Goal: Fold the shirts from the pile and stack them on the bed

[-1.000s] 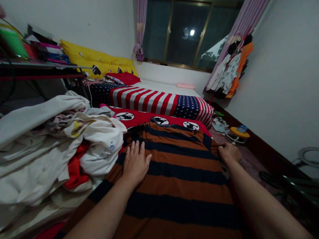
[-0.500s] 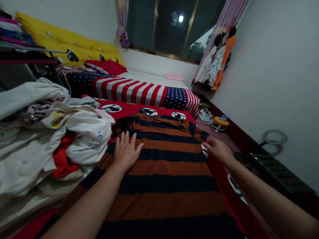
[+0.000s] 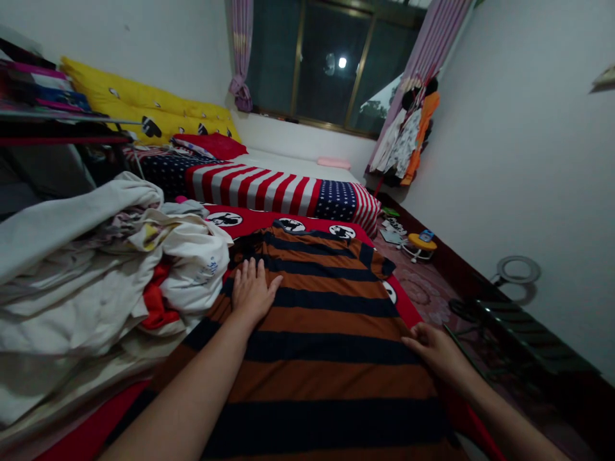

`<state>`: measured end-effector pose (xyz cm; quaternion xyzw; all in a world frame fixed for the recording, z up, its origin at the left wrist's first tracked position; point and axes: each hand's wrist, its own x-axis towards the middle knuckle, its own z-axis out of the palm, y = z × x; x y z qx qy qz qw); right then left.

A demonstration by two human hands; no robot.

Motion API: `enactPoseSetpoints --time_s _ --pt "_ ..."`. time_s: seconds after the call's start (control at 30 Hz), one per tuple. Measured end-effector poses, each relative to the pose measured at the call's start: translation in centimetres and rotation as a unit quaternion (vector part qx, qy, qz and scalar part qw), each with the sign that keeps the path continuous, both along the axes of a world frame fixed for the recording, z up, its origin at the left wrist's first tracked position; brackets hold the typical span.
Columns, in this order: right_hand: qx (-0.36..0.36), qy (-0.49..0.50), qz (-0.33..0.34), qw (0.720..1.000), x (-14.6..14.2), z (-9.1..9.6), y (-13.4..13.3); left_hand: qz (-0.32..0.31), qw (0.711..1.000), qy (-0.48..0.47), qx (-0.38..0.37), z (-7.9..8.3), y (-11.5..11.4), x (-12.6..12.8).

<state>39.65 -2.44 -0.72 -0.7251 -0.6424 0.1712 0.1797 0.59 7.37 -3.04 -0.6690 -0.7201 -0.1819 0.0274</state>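
A brown and navy striped T-shirt (image 3: 317, 320) lies spread out on a red cloth (image 3: 408, 307) with round white-and-black prints, its collar at the far end. My left hand (image 3: 253, 291) rests flat on the shirt's upper left part, fingers extended. At the shirt's right side edge, below the short sleeve, my right hand (image 3: 435, 349) pinches the fabric between thumb and fingers. The left sleeve looks bunched and dark beside the pile of clothes.
A heap of whitish clothes (image 3: 110, 282) lies to the left. Behind is a bed with a striped, starred cover (image 3: 269, 186). On the right are a yellow-topped stool (image 3: 423, 242), a dark glossy bench (image 3: 528, 333) and a wall with a grey ring (image 3: 517, 269).
My right hand has moved down along the shirt's right edge, from beside the sleeve to the side seam area. My left hand stays on the shirt. The view has tilted slightly.
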Motion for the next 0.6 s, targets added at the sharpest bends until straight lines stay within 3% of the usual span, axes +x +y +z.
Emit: enactPoseSetpoints --time_s 0.07,0.17,0.23,0.3,0.37,0.43,0.5,0.6 --pt "-0.016 -0.112 0.006 0.994 0.6 0.9 0.2 -0.006 1.000 0.004 -0.004 0.1 -0.1 0.1" --pt "0.053 -0.269 0.006 0.962 -1.7 4.0 1.6 -0.006 1.000 0.006 -0.008 0.1 -0.1 0.2" --pt "0.103 -0.277 0.035 0.955 -5.3 6.0 3.4 -0.001 1.000 0.006 -0.012 0.1 -0.1 0.2" --pt "0.134 -0.203 0.091 0.966 -9.8 6.9 5.6 0.000 1.000 0.006 -0.017 0.2 -0.1 0.1" --pt "0.140 -0.111 0.180 0.967 -14.3 6.2 7.9 -0.002 1.000 0.004 -0.021 0.2 -0.1 0.0" --pt "0.115 -0.059 0.225 0.966 -17.8 4.4 9.8 -0.004 1.000 -0.001 -0.020 0.2 0.0 -0.1" --pt "0.086 -0.055 0.212 0.972 -19.8 2.0 11.3 -0.004 1.000 -0.008 -0.018 0.2 0.0 -0.2" --pt "0.077 -0.092 0.166 0.979 -20.3 -0.8 12.6 -0.002 1.000 -0.016 -0.014 0.0 0.2 -0.2"
